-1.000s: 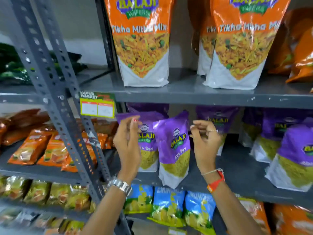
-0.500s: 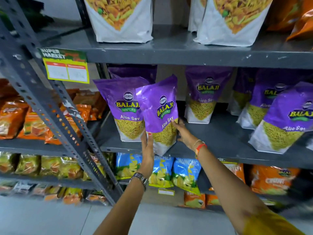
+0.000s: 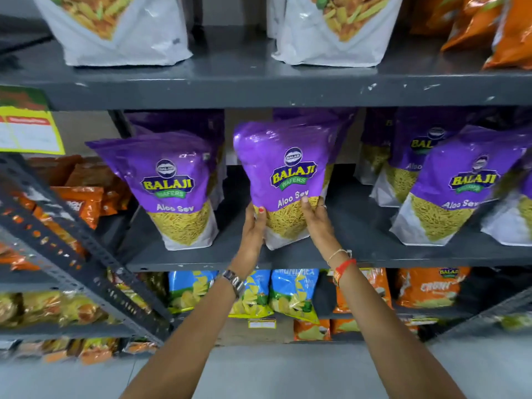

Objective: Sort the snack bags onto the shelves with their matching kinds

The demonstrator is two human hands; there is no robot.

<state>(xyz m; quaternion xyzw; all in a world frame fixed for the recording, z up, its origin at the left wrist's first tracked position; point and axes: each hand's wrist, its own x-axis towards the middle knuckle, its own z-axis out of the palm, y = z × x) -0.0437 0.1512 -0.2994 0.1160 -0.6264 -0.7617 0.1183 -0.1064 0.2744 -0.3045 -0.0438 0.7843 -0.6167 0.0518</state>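
A purple Aloo Sev bag (image 3: 283,171) stands upright at the middle of the grey middle shelf (image 3: 359,257). My left hand (image 3: 252,234) grips its lower left corner and my right hand (image 3: 318,223) grips its lower right side. Its bottom edge rests near the shelf's front. A matching purple Aloo Sev bag (image 3: 172,185) stands just to its left, and more purple bags (image 3: 457,182) stand to the right and behind.
The upper shelf (image 3: 259,90) holds large orange-and-white mix bags (image 3: 115,33). Blue chip bags (image 3: 290,292) and orange bags (image 3: 426,286) fill the lower shelf. A slanted perforated steel upright (image 3: 72,254) and a second rack of orange packets (image 3: 83,203) stand at left.
Both hands dropped from the bag's top to its lower corners. The bag turned from tilted to upright and sits further right, apart from its left neighbour. The view moved closer and lower.
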